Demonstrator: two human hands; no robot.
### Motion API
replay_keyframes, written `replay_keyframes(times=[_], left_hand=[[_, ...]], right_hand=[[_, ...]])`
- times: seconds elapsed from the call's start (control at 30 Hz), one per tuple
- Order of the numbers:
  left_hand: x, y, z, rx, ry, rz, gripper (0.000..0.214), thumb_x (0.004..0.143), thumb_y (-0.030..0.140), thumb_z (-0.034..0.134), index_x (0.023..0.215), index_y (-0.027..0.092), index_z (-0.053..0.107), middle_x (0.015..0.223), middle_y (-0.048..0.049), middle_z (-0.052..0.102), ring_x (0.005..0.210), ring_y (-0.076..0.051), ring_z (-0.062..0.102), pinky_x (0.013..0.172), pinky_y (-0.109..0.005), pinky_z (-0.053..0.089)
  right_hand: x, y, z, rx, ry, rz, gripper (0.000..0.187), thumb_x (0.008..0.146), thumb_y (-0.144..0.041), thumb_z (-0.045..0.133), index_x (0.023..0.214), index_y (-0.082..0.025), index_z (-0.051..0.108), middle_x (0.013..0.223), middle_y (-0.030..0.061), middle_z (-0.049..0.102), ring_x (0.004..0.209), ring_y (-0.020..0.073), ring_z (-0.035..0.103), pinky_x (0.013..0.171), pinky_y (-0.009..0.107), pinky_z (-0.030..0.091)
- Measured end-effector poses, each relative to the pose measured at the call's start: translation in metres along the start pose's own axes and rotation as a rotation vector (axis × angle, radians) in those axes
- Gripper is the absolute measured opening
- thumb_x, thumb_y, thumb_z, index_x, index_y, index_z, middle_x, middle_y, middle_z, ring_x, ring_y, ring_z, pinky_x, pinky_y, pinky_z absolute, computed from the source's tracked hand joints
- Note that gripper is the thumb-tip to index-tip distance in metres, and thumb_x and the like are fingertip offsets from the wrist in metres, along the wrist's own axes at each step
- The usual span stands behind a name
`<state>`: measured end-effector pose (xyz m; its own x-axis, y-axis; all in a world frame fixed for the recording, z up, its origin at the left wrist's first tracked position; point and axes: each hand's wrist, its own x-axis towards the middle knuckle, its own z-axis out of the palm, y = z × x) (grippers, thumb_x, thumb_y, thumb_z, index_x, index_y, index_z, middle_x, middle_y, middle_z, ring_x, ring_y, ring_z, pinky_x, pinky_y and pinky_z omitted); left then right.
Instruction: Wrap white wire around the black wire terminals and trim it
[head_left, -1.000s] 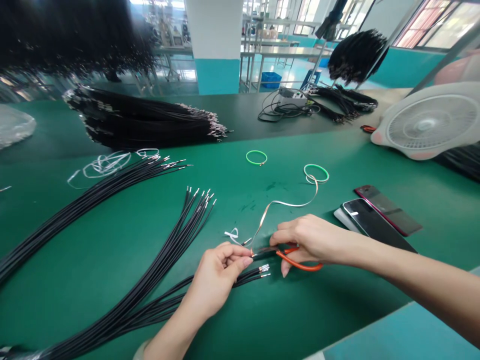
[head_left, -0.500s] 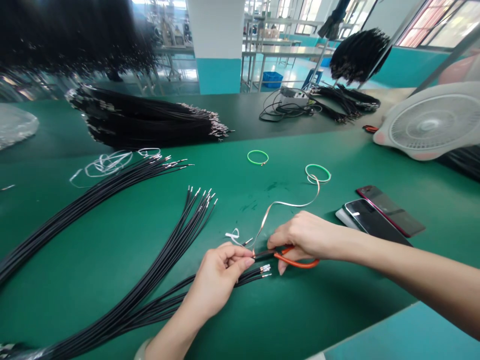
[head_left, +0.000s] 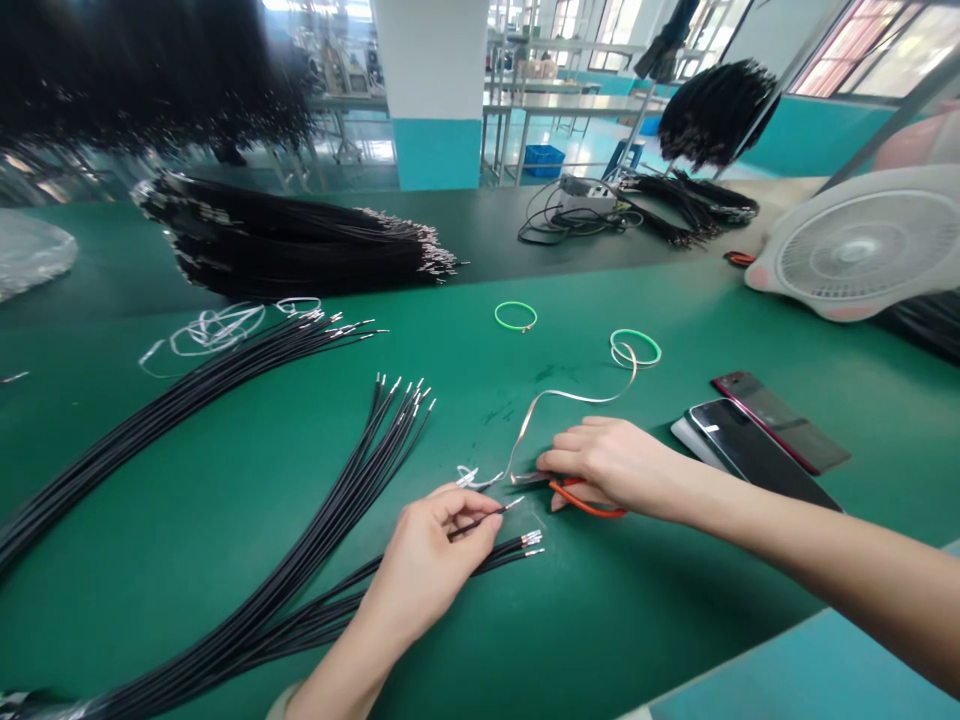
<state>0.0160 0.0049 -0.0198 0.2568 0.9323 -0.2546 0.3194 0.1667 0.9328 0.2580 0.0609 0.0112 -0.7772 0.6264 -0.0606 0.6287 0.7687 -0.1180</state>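
Note:
My left hand (head_left: 431,560) pinches a thin black wire (head_left: 480,522) with a metal terminal at its tip, which points right. My right hand (head_left: 611,465) grips orange-handled scissors (head_left: 585,498), their dark blades (head_left: 531,481) reaching left toward a white wire scrap (head_left: 469,477). A thin copper-coloured strip (head_left: 570,397) curves from near the blades up to a green ring (head_left: 635,348). Just below my left fingers lies a bundle of black wires (head_left: 510,552) with metal terminals. Longer black wire bundles (head_left: 322,490) fan across the green mat to the left.
A second green ring (head_left: 515,316) lies on the green mat (head_left: 600,600). Two phones (head_left: 750,440) sit at the right, beside a white fan (head_left: 859,245). A heap of black wires (head_left: 292,240) and a cabled device (head_left: 585,197) stand behind.
The black wire in my left hand has come away from the scissors and now shows its terminal end. My right hand and the scissors have moved slightly up.

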Motion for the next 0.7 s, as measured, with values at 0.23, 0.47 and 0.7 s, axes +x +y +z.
replay_keyframes(times=[0.23, 0.47, 0.7], left_hand=[[-0.001, -0.002, -0.006, 0.198, 0.076, 0.197, 0.016, 0.082, 0.033, 0.062, 0.09, 0.028, 0.074, 0.082, -0.0014, 0.062, 0.074, -0.012, 0.056, 0.065, -0.025, 0.04], [-0.005, -0.003, -0.003, 0.212, 0.113, 0.219, 0.015, 0.082, 0.031, 0.062, 0.088, 0.026, 0.074, 0.076, -0.0012, 0.057, 0.065, -0.01, 0.05, 0.058, -0.023, 0.038], [-0.003, -0.004, -0.003, 0.228, 0.143, 0.286, 0.014, 0.083, 0.029, 0.061, 0.086, 0.024, 0.073, 0.074, -0.0012, 0.055, 0.063, -0.01, 0.05, 0.055, -0.023, 0.037]], right_hand=[[-0.007, -0.011, -0.011, -0.02, -0.132, 0.327, 0.038, 0.077, -0.022, 0.07, 0.112, -0.014, 0.057, 0.098, 0.0094, 0.065, 0.084, 0.0222, 0.062, 0.07, 0.029, 0.043], [-0.005, -0.025, -0.031, -0.133, -0.294, 0.477, 0.025, 0.086, -0.003, 0.048, 0.106, -0.014, 0.056, 0.098, 0.0108, 0.065, 0.081, 0.0233, 0.063, 0.064, 0.03, 0.038], [0.005, -0.047, -0.03, 0.099, 0.072, 0.218, 0.018, 0.097, -0.024, 0.045, 0.099, -0.017, 0.062, 0.096, 0.0053, 0.06, 0.088, 0.0195, 0.048, 0.077, 0.033, 0.032]])
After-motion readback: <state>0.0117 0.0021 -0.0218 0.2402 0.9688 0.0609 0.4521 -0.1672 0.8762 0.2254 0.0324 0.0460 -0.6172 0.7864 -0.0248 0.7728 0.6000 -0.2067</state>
